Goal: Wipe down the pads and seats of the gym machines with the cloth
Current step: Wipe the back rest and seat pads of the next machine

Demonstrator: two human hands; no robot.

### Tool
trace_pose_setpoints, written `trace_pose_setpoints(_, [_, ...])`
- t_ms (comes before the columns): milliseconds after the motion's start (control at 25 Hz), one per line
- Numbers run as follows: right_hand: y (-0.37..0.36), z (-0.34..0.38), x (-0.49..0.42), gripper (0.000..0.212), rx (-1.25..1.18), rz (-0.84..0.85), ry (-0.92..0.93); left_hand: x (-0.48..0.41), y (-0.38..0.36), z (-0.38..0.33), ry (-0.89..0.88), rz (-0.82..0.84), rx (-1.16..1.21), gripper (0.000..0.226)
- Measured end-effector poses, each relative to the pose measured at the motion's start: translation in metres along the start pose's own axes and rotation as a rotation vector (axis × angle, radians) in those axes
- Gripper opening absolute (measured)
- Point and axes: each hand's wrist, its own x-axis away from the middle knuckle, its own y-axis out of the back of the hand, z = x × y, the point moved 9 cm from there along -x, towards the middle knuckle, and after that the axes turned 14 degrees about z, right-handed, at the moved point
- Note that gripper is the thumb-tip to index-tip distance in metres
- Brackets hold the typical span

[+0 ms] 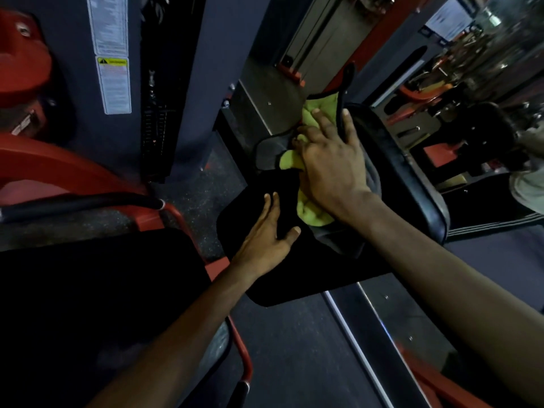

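A black padded seat (323, 269) fills the middle of the view, with a black backrest pad (403, 172) rising at its right. A lime-green cloth with a dark grey border (318, 110) lies crumpled where seat and backrest meet. My right hand (329, 160) presses flat on the cloth with fingers spread and straight. My left hand (268, 231) rests open on the seat's left part, fingers straight, thumb out, just left of the cloth. Part of the cloth is hidden under my right hand.
A second black pad (88, 304) in a red frame (235, 334) sits at the lower left. A dark weight-stack column with labels (113, 83) stands behind. A red machine arm (59, 172) is at left. Mirrors and a person's reflection (530, 172) are at right.
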Motion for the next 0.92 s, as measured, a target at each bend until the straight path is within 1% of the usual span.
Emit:
trace_pose_setpoints(80, [0.001,-0.002,0.001,0.045,-0.022,-0.002,0.014,-0.001,-0.002,-0.003,0.048,0.059,-0.013,0.087])
trace_pose_setpoints(160, [0.007,-0.016,0.017,0.045,-0.035,-0.033,0.016,0.004,0.005,-0.01,0.071,0.077,-0.027,0.085])
trace_pose_setpoints(280, [0.019,-0.025,0.021,0.048,-0.04,-0.062,0.005,0.0,0.012,-0.037,0.02,0.073,-0.036,0.084])
trace_pose_setpoints(400, [0.027,-0.029,0.014,0.049,-0.069,-0.038,-0.039,0.0,0.005,-0.061,0.037,0.138,-0.051,0.088])
trace_pose_setpoints(520, [0.023,-0.049,0.048,0.055,-0.117,-0.072,-0.071,0.009,0.009,-0.053,0.071,0.22,0.01,0.087])
trace_pose_setpoints(600, [0.017,-0.068,0.073,0.062,-0.188,-0.095,-0.115,0.012,0.02,-0.06,0.049,0.22,0.015,0.083])
trace_pose_setpoints(680, [0.015,-0.082,0.084,0.066,-0.286,-0.086,-0.165,0.008,0.026,-0.083,0.006,0.243,-0.052,0.081])
trace_pose_setpoints(760, [0.01,-0.087,0.094,0.07,-0.356,-0.091,-0.219,0.005,0.022,-0.099,0.014,0.291,-0.099,0.08])
trace_pose_setpoints(840, [-0.004,-0.089,0.117,0.072,-0.402,-0.113,-0.283,0.003,0.019,-0.101,0.031,0.341,-0.109,0.08])
trace_pose_setpoints(920, [-0.015,-0.09,0.136,0.073,-0.441,-0.155,-0.321,0.0,0.031,-0.1,0.026,0.319,-0.123,0.079])
